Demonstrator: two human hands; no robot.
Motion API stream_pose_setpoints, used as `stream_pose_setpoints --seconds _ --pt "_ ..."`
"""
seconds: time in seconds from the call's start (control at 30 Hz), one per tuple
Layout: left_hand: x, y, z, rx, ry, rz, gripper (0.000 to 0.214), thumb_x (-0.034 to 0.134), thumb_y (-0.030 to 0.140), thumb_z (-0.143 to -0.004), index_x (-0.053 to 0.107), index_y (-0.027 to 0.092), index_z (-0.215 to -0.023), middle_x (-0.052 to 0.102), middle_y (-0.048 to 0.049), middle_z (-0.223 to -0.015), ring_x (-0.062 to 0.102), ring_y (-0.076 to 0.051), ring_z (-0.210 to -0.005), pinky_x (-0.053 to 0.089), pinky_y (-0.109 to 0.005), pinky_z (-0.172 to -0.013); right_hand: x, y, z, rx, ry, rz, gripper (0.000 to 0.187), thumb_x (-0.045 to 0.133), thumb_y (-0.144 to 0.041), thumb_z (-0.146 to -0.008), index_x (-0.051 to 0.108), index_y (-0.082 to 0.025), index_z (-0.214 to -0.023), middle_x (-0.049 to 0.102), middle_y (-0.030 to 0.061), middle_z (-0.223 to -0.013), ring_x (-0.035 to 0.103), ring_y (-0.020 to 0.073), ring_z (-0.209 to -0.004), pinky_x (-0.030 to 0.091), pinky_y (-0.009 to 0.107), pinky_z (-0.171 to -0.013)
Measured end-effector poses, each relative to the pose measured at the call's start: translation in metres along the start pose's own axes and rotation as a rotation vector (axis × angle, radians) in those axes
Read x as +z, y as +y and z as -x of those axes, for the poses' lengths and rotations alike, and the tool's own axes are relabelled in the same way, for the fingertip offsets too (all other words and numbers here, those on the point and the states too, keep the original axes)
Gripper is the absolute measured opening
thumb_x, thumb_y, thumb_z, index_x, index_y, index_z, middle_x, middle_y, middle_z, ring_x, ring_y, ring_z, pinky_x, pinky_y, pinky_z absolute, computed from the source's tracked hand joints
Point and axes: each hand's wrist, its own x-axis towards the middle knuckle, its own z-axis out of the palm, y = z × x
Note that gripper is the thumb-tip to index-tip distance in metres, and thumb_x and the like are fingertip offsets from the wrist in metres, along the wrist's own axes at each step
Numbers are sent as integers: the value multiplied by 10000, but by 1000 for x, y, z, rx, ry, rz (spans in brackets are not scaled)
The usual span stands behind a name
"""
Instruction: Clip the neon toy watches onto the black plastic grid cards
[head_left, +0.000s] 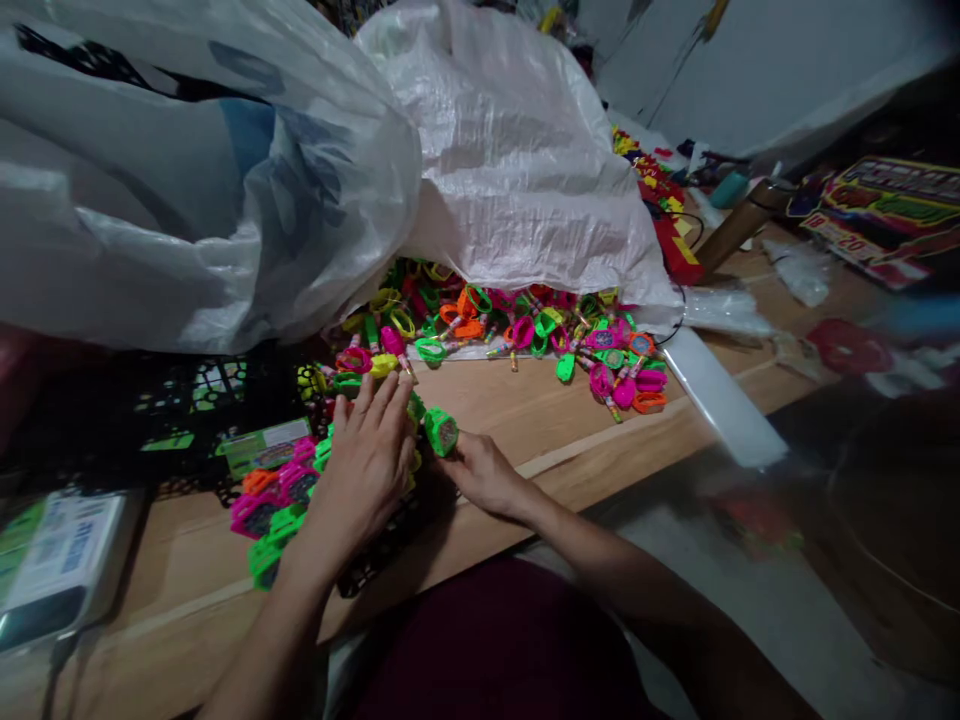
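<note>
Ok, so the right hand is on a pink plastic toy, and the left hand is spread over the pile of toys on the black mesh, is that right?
Not quite: the plastic toy at the right hand is green, not pink, as the head view shows. The rest stands: the left hand is spread over the pile of toys on the black mesh.

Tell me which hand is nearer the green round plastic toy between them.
Right: the right hand touches the green plastic toy; the left hand is just left of it, apart.
</note>
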Motion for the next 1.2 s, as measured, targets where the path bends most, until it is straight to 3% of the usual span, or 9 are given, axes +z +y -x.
stream_pose_setpoints --seconds 0.2,0.33,0.5,0.57,0.67,0.8,0.9,1.07,1.2 --pt "-4 3 0 -21 -9 52 611 199 423 -1071 267 161 -1618 314 -113 -1692 148 -347 -1602 150 -654 -1276 6 10 1 -309 30 267 401 423 10 -762 619 -146 -1075 633 110 -956 594 244 -927 544 365 -894" --pt "-6 4 -1 -30 -30 52 700 146 575 -1052 254 192 -1627 273 -101 -1708 129 -347 -1606 152 -664 -1273 16 14 -3 -302 -31 343 543 453 34 -709 624 -135 -1197 652 143 -1140 600 257 -1128 517 390 -1053" --pt "2 0 -3 35 7 -112 742 168 622 -1031 355 180 -1596 314 -127 -1688 166 -417 -1586 247 -698 -1230 24 12 -1 -279 -103 360 516 509 55 -718 669 -112 -1180 674 161 -1204 577 270 -1238 471 396 -1117" --pt "6 -2 -5 77 24 -181 695 205 579 -1043 440 170 -1554 334 -139 -1678 208 -434 -1572 286 -691 -1216 13 9 -7 -255 -148 305 462 509 69 -738 691 -108 -1124 708 139 -1131 637 248 -1124 511 363 -1040" --pt "8 -4 -7 120 48 -235 629 246 508 -1054 511 161 -1507 359 -160 -1663 271 -444 -1548 330 -673 -1199 -25 2 -32 -174 -211 218 312 551 10 -861 723 -145 -1069 745 61 -1018 689 183 -934 539 272 -876" --pt "7 -2 -7 126 59 -246 610 260 480 -1052 527 156 -1494 392 -170 -1643 332 -455 -1516 346 -683 -1183 -89 -3 -73 123 116 562 279 560 -246 -1037 678 -216 -1288 736 89 -1142 686 208 -1038 511 297 -908" --pt "4 0 -3 140 37 -220 602 266 484 -1051 547 168 -1478 387 -153 -1650 338 -428 -1521 335 -672 -1200 -115 2 -80 322 220 784 283 562 -344 -1042 693 -200 -1247 694 162 -1193 676 277 -1060 513 371 -894" --pt "-1 1 4 98 -42 -86 652 239 547 -1054 384 191 -1581 334 -99 -1685 244 -344 -1578 245 -628 -1268 -111 21 -39 335 341 715 210 637 -222 -975 648 -165 -1177 701 145 -1112 667 262 -1013 504 358 -864" --pt "-4 0 6 40 -63 19 655 217 541 -1062 268 209 -1623 293 -86 -1703 175 -302 -1603 176 -608 -1293 -85 24 -9 238 357 258 285 682 -197 -922 604 -182 -1196 725 46 -962 678 189 -826 511 288 -766"
